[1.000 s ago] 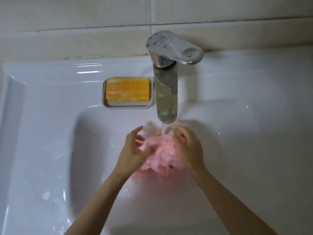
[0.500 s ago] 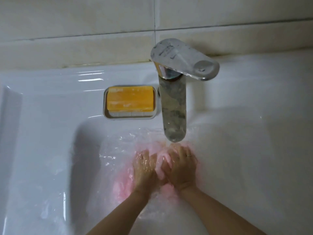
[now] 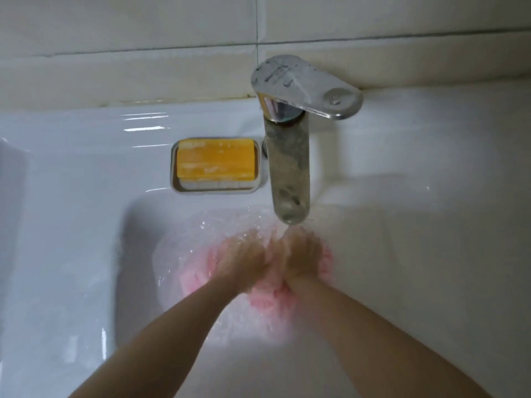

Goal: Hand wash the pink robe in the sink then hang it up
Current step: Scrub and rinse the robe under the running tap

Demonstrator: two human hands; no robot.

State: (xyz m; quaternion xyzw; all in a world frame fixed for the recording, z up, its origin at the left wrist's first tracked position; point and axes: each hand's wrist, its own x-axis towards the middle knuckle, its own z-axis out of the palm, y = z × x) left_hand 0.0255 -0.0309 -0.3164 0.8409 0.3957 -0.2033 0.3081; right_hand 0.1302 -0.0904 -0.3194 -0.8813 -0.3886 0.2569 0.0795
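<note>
In the white ceramic sink (image 3: 71,196), under the running chrome tap (image 3: 290,168), the crumpled pink robe (image 3: 264,300) lies bunched and soaked at the bottom of the basin, with water pooling over it. A second ago I had it lifted into the stream between my hands. Now it is pushed down under the water, and my left hand (image 3: 244,259) and right hand (image 3: 301,257) sit side by side, touching, pressing on top of it. Motion blur keeps me from telling whether the fingers lie flat or dig into the cloth. I read this as a shift from wetting to kneading, so the wash is under way and the hanging is not yet begun. Count: one sink, one tap, one robe, two hands, one grey rectangular soap dish (image 3: 215,191) on the rim just left of the tap, and one orange bar of soap (image 3: 215,163) lying in it.
</note>
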